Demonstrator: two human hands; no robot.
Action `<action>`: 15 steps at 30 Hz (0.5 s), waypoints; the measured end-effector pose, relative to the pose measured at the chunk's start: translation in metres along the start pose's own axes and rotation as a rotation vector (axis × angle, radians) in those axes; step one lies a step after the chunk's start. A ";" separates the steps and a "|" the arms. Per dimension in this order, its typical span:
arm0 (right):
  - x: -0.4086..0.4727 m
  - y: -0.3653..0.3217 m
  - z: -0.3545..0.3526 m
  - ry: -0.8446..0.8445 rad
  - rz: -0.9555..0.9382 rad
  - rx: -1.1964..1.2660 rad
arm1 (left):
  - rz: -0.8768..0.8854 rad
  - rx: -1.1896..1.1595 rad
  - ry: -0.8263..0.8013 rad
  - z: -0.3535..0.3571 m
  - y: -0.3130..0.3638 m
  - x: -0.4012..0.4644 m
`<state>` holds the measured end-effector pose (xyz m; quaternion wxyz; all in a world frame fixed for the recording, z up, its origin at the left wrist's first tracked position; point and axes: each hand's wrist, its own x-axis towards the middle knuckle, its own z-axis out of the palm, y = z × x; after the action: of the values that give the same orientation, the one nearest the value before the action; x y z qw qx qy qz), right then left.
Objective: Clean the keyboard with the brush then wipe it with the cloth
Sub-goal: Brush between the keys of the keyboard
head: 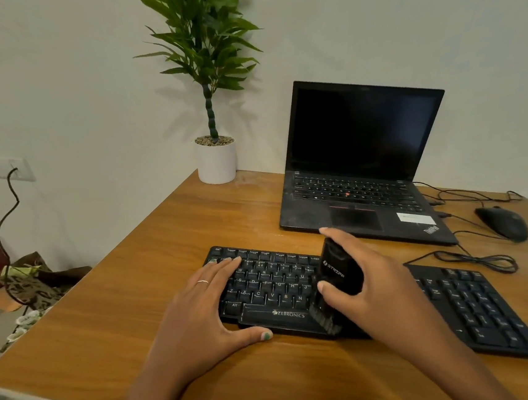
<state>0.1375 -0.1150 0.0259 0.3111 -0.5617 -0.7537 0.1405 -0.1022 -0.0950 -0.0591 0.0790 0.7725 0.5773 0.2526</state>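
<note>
Black keyboard (274, 290) pinned flat by spread left hand (202, 309); right hand (370, 283) grips brush (338, 279). Risk: bristles pop keycaps, keyboard slides toward desk (121, 310) near edge.

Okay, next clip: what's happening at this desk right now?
A person is brushing a black keyboard on a wooden desk. The right hand grips a black brush, bristles down on the keyboard's front edge near the space bar. The left hand lies flat on the keyboard's left end, steadying it. No cloth can be made out, so the wiping step looks not yet begun.
</note>
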 end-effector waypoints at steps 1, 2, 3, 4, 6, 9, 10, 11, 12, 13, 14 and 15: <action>0.002 0.000 -0.003 -0.014 0.013 0.043 | -0.002 -0.004 0.003 0.000 0.000 0.000; 0.002 0.001 -0.004 -0.008 0.019 0.070 | -0.003 -0.008 0.005 0.000 -0.001 0.000; 0.001 0.001 -0.002 0.015 0.001 0.065 | -0.002 -0.013 0.007 0.000 -0.001 0.001; -0.002 0.000 0.001 0.032 -0.016 0.047 | 0.000 -0.014 0.008 0.000 -0.001 0.001; -0.005 -0.003 0.004 0.009 -0.024 0.039 | 0.006 0.002 0.002 0.000 0.000 0.001; -0.002 -0.004 -0.003 -0.059 -0.007 0.072 | 0.006 0.010 0.000 0.000 0.000 0.001; -0.001 -0.006 -0.003 -0.056 0.005 0.133 | 0.004 0.010 -0.002 0.000 -0.001 0.001; -0.002 -0.008 -0.001 -0.051 0.005 0.162 | 0.003 0.011 -0.002 0.001 -0.001 0.001; -0.004 -0.009 0.003 -0.049 -0.005 0.154 | 0.001 0.011 0.002 0.001 -0.001 0.001; -0.005 -0.011 0.007 -0.052 -0.017 0.100 | 0.001 0.007 0.006 0.001 -0.002 0.001; -0.006 -0.011 0.008 -0.054 -0.012 0.045 | 0.000 -0.001 0.010 0.002 -0.001 0.001; -0.005 -0.011 0.006 -0.060 0.008 -0.020 | -0.003 -0.013 0.011 0.002 -0.001 0.001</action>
<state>0.1260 -0.1223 0.0265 0.2820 -0.5632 -0.7620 0.1507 -0.1020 -0.0934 -0.0613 0.0812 0.7698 0.5771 0.2603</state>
